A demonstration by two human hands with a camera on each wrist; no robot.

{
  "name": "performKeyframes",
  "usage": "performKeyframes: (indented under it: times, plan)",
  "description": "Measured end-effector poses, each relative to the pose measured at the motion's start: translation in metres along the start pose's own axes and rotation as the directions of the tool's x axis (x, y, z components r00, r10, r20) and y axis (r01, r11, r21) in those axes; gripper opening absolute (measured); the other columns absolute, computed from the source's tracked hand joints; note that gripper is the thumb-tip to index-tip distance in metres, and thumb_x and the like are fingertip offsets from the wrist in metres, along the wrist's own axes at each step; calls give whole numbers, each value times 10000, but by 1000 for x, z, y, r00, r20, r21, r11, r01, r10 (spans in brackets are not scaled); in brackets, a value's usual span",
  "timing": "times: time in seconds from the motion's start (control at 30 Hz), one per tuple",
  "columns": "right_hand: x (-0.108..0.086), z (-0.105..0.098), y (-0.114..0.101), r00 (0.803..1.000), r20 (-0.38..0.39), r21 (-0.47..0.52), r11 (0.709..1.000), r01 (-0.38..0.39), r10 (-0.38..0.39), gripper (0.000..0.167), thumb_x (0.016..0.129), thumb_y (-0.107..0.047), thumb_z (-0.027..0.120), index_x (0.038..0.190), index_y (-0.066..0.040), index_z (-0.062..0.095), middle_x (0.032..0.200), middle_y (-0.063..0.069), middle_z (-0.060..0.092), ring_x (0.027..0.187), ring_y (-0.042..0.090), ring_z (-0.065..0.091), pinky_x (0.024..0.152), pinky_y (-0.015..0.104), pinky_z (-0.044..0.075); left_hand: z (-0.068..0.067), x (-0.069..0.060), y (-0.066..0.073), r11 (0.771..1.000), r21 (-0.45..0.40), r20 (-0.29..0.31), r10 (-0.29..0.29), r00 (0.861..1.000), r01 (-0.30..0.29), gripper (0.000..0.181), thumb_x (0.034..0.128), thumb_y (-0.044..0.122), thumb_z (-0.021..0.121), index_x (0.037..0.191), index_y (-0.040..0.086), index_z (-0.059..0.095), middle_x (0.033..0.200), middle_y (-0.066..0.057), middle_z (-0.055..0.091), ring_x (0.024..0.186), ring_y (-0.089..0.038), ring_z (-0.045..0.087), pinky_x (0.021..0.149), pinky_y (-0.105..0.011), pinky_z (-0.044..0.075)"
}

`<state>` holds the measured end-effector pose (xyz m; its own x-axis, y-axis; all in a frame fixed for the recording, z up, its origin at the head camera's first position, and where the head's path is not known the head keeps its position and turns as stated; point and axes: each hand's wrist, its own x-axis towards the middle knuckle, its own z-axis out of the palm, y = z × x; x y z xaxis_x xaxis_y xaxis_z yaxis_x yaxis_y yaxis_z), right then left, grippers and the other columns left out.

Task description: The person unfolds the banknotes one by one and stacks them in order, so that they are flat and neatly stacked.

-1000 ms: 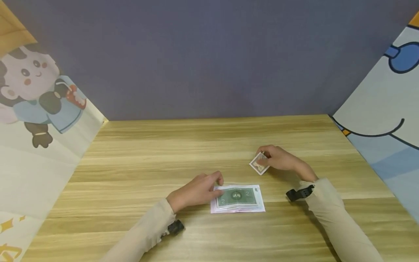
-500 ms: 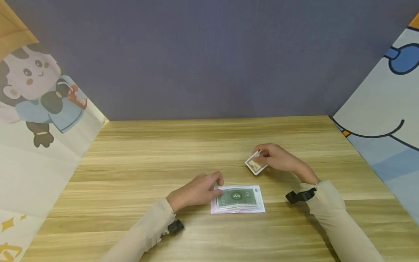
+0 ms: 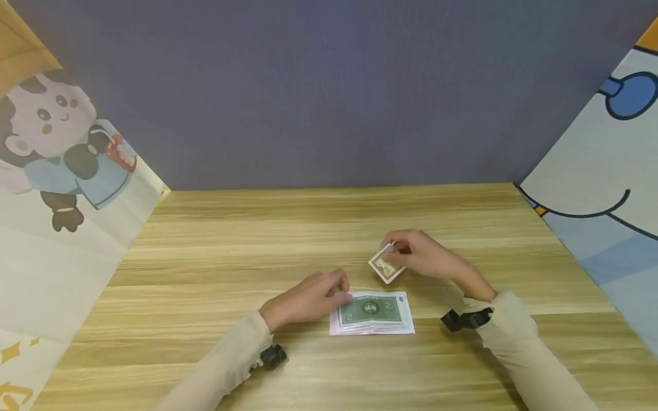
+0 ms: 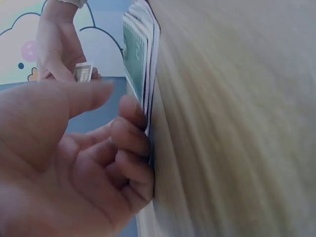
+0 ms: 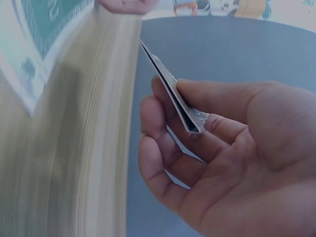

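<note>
A stack of paper banknotes lies on the wooden table, a green note marked 2 on top, over paler, pinkish-white sheets. At its left end rests my left hand, the thumb over the corner in the head view. Seen from the left wrist, those fingers bend loosely at the stack's edge, while the thumb stays apart from it. Behind and right of the stack, my right hand pinches a small folded brownish banknote with a white border. The right wrist view shows the folded note edge-on between thumb and fingers.
A grey-blue panel rises along the table's back edge. Side panels with cartoon prints stand left and right. Black bands sit on both wrists below the beige sleeves.
My right hand has moved left and slightly toward the stack, bringing the folded banknote with it. My left hand and the stack have stayed almost in place.
</note>
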<state>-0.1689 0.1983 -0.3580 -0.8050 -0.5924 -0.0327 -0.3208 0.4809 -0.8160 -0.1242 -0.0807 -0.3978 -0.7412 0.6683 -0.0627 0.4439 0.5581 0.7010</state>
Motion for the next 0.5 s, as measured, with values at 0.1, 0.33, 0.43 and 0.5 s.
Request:
performKeyframes:
  times: [0.1,0.33,0.43,0.5]
  plan:
    - [0,8,-10,1000,4,15,1000,25,-25,79,978,-120,639,1037,-79,671,856,49,700,734,204,658,634,420,568,-3,0,3,998,-58,-62,-5,998,1,106,1020,289,575,1035,185,591,699,36,572,577,-62,488,522,-237,444]
    - [-2,24,-34,999,-5,70,996,55,-55,56,974,-127,643,1020,-97,655,872,38,713,760,215,688,668,495,578,-11,2,14,962,-264,-215,17,976,-75,139,999,283,616,1022,147,635,803,-101,649,627,-108,523,534,-231,452]
    - [-3,29,-40,998,-15,97,993,69,-68,68,968,-126,649,1021,-82,649,868,45,720,756,220,692,665,489,583,-14,2,18,950,-290,-262,39,964,-117,122,972,256,661,952,137,642,783,-76,632,630,-108,515,541,-216,440]
    - [-4,30,-42,998,-17,111,991,69,-68,69,969,-133,650,1019,-86,646,860,46,724,749,219,691,667,470,585,-16,2,21,944,-295,-282,62,957,-148,131,960,237,678,915,119,643,772,-58,625,634,-113,524,552,-219,452]
